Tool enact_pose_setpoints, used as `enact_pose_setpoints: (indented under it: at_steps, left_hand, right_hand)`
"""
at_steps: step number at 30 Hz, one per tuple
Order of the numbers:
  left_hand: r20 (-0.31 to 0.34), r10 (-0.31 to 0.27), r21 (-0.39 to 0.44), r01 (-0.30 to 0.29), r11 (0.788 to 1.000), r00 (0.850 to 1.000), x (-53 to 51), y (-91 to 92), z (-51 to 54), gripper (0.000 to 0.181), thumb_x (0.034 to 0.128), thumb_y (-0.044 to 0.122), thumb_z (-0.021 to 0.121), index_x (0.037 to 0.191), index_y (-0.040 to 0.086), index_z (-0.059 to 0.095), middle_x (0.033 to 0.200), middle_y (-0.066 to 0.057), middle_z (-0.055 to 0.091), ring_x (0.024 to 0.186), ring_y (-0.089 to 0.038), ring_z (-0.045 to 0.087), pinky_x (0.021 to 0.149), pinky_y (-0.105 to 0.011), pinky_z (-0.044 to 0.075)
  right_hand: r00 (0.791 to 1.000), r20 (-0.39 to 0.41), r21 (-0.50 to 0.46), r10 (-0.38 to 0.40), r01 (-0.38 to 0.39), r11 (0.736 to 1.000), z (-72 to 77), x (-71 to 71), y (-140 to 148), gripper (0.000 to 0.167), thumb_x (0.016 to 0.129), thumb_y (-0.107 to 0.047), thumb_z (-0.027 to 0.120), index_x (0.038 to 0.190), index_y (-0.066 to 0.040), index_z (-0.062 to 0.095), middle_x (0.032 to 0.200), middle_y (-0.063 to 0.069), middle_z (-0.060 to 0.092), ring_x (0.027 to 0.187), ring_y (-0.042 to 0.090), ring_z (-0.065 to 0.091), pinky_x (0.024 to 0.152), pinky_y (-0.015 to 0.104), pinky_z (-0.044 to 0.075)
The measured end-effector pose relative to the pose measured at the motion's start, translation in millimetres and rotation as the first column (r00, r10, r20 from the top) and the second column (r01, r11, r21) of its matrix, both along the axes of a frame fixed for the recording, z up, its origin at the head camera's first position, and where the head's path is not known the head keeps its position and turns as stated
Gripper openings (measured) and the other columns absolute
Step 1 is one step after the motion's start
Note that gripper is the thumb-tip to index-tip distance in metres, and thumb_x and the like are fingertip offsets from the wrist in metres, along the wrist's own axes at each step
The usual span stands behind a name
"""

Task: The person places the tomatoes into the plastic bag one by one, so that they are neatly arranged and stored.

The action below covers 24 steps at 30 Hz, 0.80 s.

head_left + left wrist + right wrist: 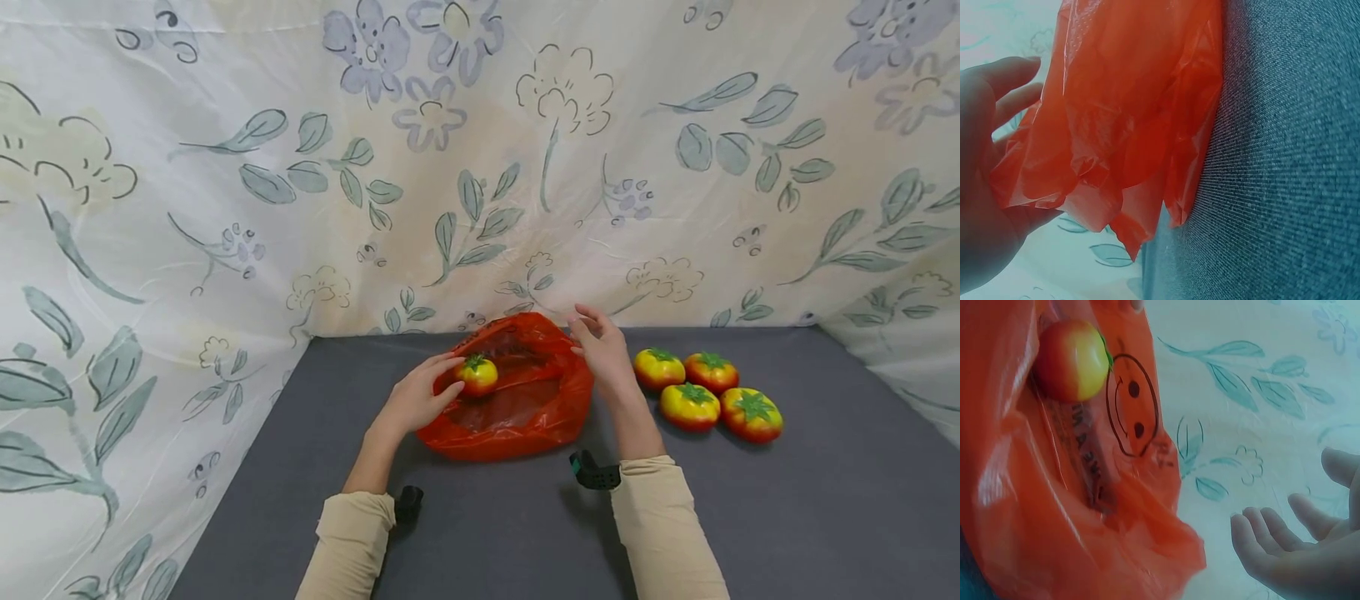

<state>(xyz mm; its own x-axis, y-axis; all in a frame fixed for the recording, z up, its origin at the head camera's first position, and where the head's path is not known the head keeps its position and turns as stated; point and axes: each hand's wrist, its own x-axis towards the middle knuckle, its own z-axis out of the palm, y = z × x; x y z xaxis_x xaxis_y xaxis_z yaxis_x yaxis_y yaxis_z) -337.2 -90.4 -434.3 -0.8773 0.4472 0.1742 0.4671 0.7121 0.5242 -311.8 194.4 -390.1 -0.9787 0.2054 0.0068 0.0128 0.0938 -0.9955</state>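
Note:
A red plastic bag stands on the dark table with its mouth open. One red-and-yellow tomato with a green leafy top shows within the mouth, at the left side; the right wrist view also shows this tomato beside a printed smiley face. My left hand is at the bag's left rim, fingers and thumb spread around the tomato's near side. In the left wrist view, bag folds partly cover that hand. My right hand is beside the right rim, fingers loosely bent, holding nothing.
Several more tomatoes sit grouped on the table to the right of the bag. A flower-patterned cloth hangs behind the table and along its sides. Black wrist devices are at both forearms.

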Motion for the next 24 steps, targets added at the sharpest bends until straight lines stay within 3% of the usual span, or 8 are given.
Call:
enact_pose_setpoints:
  at_steps: [24]
  left_hand:
    - [-0.002, -0.005, -0.008, 0.005, 1.000, 1.000, -1.2, 1.4, -0.3, 0.047, 0.0923, 0.026, 0.064, 0.137, 0.015, 0.053, 0.143, -0.008, 0.045, 0.129, -0.029, 0.042, 0.100, -0.059, 0.034]
  right_hand:
    - [0.988, 0.026, -0.043, -0.155, 0.156, 0.987, 3.6, 10.9, 42.6, 0.062, 0.097, -0.041, 0.051, 0.148, -0.011, 0.033, 0.146, 0.015, 0.036, 0.126, 0.032, 0.043, 0.101, 0.040, 0.040]
